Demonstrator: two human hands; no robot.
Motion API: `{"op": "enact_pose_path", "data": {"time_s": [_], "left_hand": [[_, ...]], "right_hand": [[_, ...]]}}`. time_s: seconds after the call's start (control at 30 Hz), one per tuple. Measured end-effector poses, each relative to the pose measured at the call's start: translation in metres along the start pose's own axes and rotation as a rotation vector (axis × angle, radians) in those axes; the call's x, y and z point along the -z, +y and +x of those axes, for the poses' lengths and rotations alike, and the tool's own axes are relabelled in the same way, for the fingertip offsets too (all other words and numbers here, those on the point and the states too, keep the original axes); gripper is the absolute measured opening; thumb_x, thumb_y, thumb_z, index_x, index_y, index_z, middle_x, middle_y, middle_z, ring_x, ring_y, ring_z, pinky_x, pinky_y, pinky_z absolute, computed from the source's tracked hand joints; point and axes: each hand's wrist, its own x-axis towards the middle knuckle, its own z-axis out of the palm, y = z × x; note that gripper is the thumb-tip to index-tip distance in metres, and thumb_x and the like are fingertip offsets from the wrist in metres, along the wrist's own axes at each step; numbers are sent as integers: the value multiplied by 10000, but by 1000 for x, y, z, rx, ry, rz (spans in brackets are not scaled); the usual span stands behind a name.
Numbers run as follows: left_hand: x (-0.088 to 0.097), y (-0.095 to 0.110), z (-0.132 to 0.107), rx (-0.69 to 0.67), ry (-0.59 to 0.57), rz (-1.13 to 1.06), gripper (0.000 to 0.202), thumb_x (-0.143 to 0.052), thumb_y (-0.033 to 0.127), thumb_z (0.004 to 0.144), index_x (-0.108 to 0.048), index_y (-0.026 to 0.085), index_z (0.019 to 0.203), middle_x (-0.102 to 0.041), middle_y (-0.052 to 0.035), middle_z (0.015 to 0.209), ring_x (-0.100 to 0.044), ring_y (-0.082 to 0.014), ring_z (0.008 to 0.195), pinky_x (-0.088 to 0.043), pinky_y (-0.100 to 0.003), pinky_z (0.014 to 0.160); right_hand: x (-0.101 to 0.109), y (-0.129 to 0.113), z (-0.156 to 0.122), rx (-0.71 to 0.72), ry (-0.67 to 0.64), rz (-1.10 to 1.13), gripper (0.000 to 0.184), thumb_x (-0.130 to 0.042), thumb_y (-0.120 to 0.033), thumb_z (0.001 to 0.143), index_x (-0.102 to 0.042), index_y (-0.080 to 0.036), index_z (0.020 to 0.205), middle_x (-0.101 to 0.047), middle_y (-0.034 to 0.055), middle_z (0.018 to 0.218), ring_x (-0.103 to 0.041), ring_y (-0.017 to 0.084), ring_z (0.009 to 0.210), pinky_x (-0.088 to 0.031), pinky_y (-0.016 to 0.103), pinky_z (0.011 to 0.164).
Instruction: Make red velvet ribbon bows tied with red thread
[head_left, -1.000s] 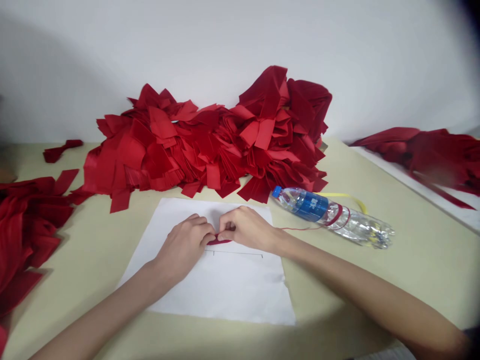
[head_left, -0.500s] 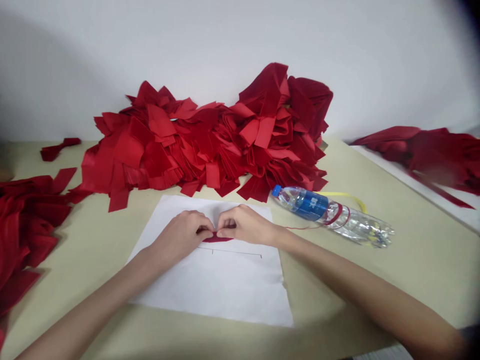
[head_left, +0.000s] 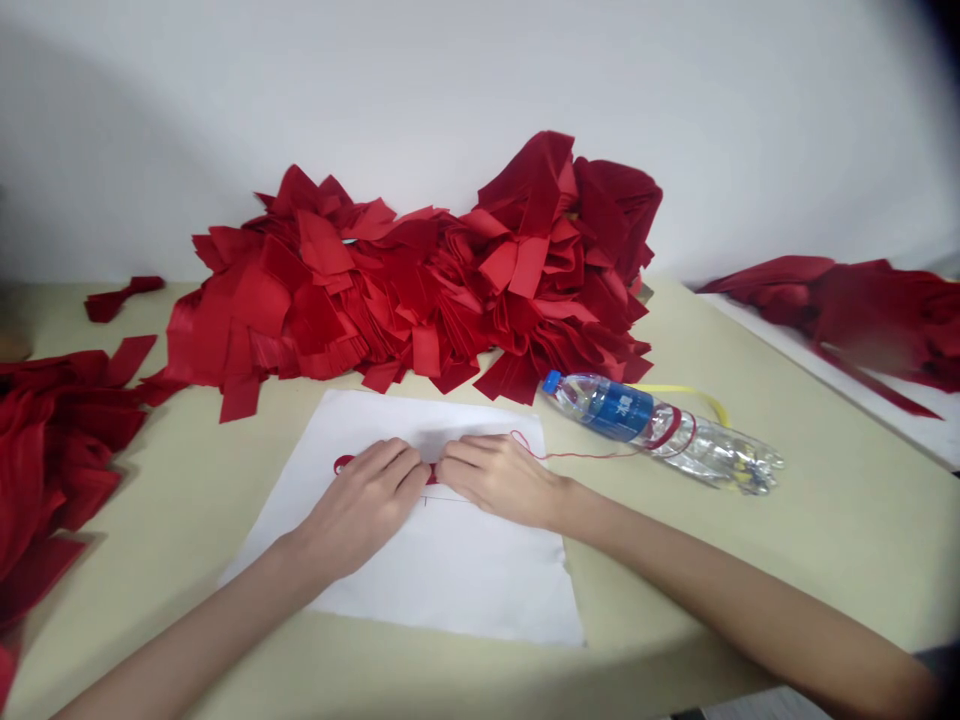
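Low over a white paper sheet [head_left: 450,590], my left hand [head_left: 379,505] and my right hand [head_left: 499,482] almost meet, fingers curled and closed. Between their fingertips shows a bit of red ribbon [head_left: 433,474]; both hands grip it. A curled red end [head_left: 342,464] sticks out past the left knuckles. My fingers cover most of the ribbon. Thin red thread [head_left: 592,456] leads from behind my right hand to a plastic bottle [head_left: 622,410] lying on its side, with red thread wound round it. A ruled black line [head_left: 442,500] runs across the paper below my fingers.
A large heap of red ribbon pieces [head_left: 405,300] lies along the wall behind the paper. More red strips [head_left: 60,440] are at the left, and others [head_left: 862,310] rest on a white board at the right. A yellow strip [head_left: 690,390] lies behind the bottle.
Both hands have turned from raised fingertip pinches to flatter, palm-down grips. A curled red end now shows left of my left hand, and a thread loop by my right.
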Motion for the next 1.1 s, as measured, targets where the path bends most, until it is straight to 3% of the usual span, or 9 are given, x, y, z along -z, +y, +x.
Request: {"op": "enact_pose_path", "data": {"time_s": [0.27, 0.43, 0.7, 0.97, 1.1], "left_hand": [[3, -1, -1, 60, -3, -85, 255, -398, 16, 843, -615, 147, 825, -608, -70, 861, -571, -192, 760, -477, -320, 600], [7, -1, -1, 15, -22, -162, 243, -413, 37, 857, -609, 159, 781, -609, -48, 828, -562, -170, 757, -484, -320, 664], [9, 4, 5, 86, -50, -237, 250, -435, 101, 874, -602, 148, 695, -617, -40, 768, -561, -177, 765, -470, -335, 695], [13, 4, 11, 217, -62, -230, 285, -436, 140, 880, -616, 167, 661, -615, -27, 682, -550, -164, 671, -464, -322, 644], [9, 4, 11, 275, -8, -280, 198, -491, 165, 858, -639, 175, 727, -643, -31, 730, -578, -176, 719, -479, -331, 680]], "right_hand": [[6, 7, -3, 58, -43, 34, 204, -394, -114, 895, -587, -169, 854, -606, 6, 854, -471, 117, 684, -362, 250, 631], [10, 8, -4, 33, -63, 130, 234, -380, -138, 904, -612, -172, 914, -621, 17, 890, -497, 125, 742, -359, 253, 652], [14, 7, -1, -47, -69, 263, 245, -431, -319, 916, -632, -179, 922, -635, 15, 847, -535, 129, 764, -383, 252, 695], [6, -1, 6, 70, -72, -81, 286, -365, -216, 935, -585, -123, 779, -592, 50, 767, -516, 137, 679, -354, 278, 609], [6, -1, 9, -5, -81, -40, 253, -390, -228, 922, -588, -118, 809, -590, 53, 766, -519, 135, 672, -361, 277, 605]]}}
